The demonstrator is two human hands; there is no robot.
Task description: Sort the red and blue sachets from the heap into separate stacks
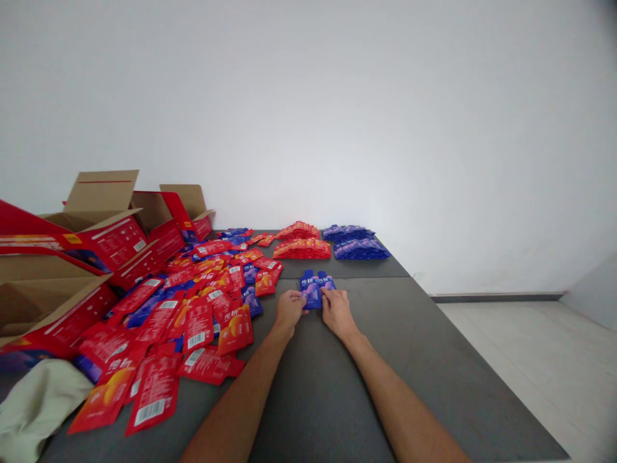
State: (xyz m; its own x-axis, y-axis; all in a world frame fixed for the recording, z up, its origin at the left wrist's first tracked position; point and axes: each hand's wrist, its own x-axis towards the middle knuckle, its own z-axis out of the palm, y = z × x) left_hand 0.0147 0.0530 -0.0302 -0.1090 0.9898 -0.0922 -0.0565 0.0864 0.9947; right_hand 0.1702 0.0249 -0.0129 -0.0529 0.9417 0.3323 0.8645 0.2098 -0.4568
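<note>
Two blue pouches overlap side by side near the middle of the dark table. My left hand (290, 308) has its fingers closed on the edge of the left blue pouch (310, 290). The right blue pouch (327, 281) is pinched at its lower part by my right hand (337, 310). Beyond them lie stacked rows of blue pouches (361, 248) and, to their left, rows of red-orange pouches (301, 248). A loose heap of red pouches (197, 325) with some blue ones spreads left of my left hand.
Open red cardboard boxes (118, 241) stand at the left and back left. A pale cloth (45, 402) lies at the near left corner. The dark table (414, 366) ends in a slanting right edge, with pale floor beyond. A white wall rises behind.
</note>
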